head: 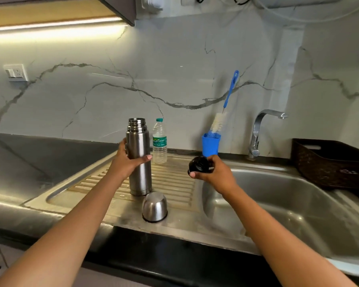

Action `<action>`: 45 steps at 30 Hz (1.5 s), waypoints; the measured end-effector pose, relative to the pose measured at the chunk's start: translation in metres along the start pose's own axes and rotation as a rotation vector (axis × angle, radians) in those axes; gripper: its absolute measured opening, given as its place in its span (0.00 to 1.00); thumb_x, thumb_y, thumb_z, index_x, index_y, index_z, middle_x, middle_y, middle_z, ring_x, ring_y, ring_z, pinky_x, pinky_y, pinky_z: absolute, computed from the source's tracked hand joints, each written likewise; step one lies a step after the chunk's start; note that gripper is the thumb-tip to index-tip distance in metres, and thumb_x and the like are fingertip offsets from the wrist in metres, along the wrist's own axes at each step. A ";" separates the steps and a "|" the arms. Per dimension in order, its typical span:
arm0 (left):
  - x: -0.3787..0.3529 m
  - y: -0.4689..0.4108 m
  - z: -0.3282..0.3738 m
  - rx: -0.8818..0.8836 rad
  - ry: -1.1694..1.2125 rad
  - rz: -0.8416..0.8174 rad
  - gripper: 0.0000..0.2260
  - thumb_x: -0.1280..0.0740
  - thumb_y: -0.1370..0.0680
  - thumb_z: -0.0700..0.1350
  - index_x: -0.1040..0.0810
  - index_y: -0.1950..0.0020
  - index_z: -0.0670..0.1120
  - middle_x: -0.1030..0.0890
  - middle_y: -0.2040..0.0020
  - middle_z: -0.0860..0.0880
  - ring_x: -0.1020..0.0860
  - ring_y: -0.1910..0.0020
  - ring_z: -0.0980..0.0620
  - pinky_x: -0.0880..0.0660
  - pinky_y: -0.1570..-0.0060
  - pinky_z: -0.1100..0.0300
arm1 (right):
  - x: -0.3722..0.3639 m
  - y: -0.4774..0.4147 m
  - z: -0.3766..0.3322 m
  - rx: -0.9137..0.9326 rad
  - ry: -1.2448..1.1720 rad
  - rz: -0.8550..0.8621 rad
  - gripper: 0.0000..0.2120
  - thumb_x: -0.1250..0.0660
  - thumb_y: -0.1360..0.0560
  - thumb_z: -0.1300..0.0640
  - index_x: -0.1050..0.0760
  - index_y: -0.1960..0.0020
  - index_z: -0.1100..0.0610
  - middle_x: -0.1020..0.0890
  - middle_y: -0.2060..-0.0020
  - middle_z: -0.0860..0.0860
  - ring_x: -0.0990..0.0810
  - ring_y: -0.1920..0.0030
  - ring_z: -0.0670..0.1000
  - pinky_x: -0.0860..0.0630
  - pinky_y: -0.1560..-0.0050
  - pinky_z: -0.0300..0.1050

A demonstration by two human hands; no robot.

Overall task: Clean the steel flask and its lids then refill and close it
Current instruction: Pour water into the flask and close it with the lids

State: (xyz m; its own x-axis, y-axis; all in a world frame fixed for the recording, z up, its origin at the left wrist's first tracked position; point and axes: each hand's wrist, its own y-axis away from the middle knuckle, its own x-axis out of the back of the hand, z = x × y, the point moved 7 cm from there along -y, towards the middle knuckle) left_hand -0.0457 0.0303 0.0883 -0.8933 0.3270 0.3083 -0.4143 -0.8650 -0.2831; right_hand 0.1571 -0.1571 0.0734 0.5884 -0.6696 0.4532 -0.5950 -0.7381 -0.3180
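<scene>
At the far left a white wall socket (16, 73) sat on the veined backsplash above the dark worktop (39, 154). Your left hand (125, 160) was wrapped round the middle of the steel flask (138, 156), which stood upright and uncapped on the ribbed drainboard (174, 183). No writing could be read on the flask. Just in front of its base, near the drainboard's front edge, the steel cup lid (154, 206) rested mouth down.

Just behind and to the right of the flask stood a clear water bottle (159, 141) with a teal cap. Its green label carried white script that looked like "nature", and the smaller line beneath was too blurred to read.

A stretch of ribbed steel lay open between the flask and your right hand (218, 172). That hand gripped the black inner lid (199, 164) in curled fingers, above the step where the drainboard drops into the sink basin (298, 204). Behind that hand, against the backsplash, a blue cup (210, 144) held a bottle brush (229, 96), bristles down and blue handle leaning up to the right.

The tap (257, 131) rose behind the basin. At the far right a dark woven basket (330, 162) sat beside the basin's rim.
</scene>
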 end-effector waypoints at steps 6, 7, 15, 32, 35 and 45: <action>0.001 -0.005 0.006 -0.013 -0.130 0.159 0.34 0.21 0.36 0.49 0.31 0.34 0.46 0.23 0.37 0.44 0.24 0.41 0.42 0.27 0.42 0.47 | 0.014 -0.009 0.000 0.037 0.066 0.046 0.31 0.23 0.35 0.48 0.32 0.38 0.53 0.24 0.42 0.48 0.25 0.49 0.48 0.29 0.51 0.41; -0.001 -0.004 0.010 -0.032 -0.142 0.173 0.34 0.21 0.36 0.49 0.30 0.35 0.46 0.23 0.38 0.44 0.24 0.42 0.43 0.26 0.43 0.48 | 0.016 -0.010 0.001 0.039 0.075 0.057 0.31 0.23 0.35 0.47 0.33 0.38 0.53 0.24 0.42 0.48 0.25 0.49 0.48 0.28 0.51 0.41; -0.041 0.024 0.058 -0.180 0.012 0.094 0.31 0.20 0.38 0.50 0.29 0.40 0.51 0.21 0.45 0.50 0.22 0.49 0.50 0.25 0.47 0.53 | 0.050 -0.010 0.007 0.024 -0.049 0.174 0.30 0.23 0.34 0.50 0.32 0.36 0.53 0.24 0.40 0.51 0.25 0.47 0.49 0.30 0.50 0.42; -0.067 0.086 0.046 -0.149 0.068 -0.052 0.33 0.18 0.45 0.55 0.26 0.43 0.56 0.18 0.50 0.55 0.19 0.51 0.54 0.24 0.49 0.55 | 0.057 -0.004 -0.002 0.030 -0.200 0.218 0.30 0.26 0.32 0.46 0.31 0.34 0.54 0.23 0.41 0.51 0.24 0.42 0.51 0.29 0.46 0.41; -0.061 0.087 0.044 -0.159 0.054 -0.043 0.32 0.19 0.42 0.53 0.27 0.42 0.56 0.19 0.49 0.55 0.20 0.50 0.54 0.24 0.47 0.54 | 0.055 -0.007 0.000 0.022 -0.225 0.212 0.30 0.26 0.31 0.47 0.31 0.33 0.53 0.23 0.40 0.51 0.24 0.41 0.51 0.28 0.45 0.41; -0.062 0.095 0.048 -0.210 0.040 -0.115 0.35 0.23 0.43 0.60 0.32 0.39 0.58 0.22 0.49 0.61 0.23 0.51 0.62 0.27 0.55 0.62 | 0.052 -0.023 -0.080 0.178 -0.496 -0.124 0.15 0.30 0.27 0.53 0.24 0.42 0.54 0.18 0.51 0.51 0.18 0.53 0.49 0.25 0.51 0.45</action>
State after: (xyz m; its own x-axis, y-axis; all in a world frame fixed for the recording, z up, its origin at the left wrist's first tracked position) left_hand -0.0211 -0.0899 0.0856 -0.8427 0.4369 0.3146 -0.5370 -0.7243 -0.4325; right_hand 0.1572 -0.1683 0.1706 0.8618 -0.5034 0.0620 -0.4284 -0.7878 -0.4425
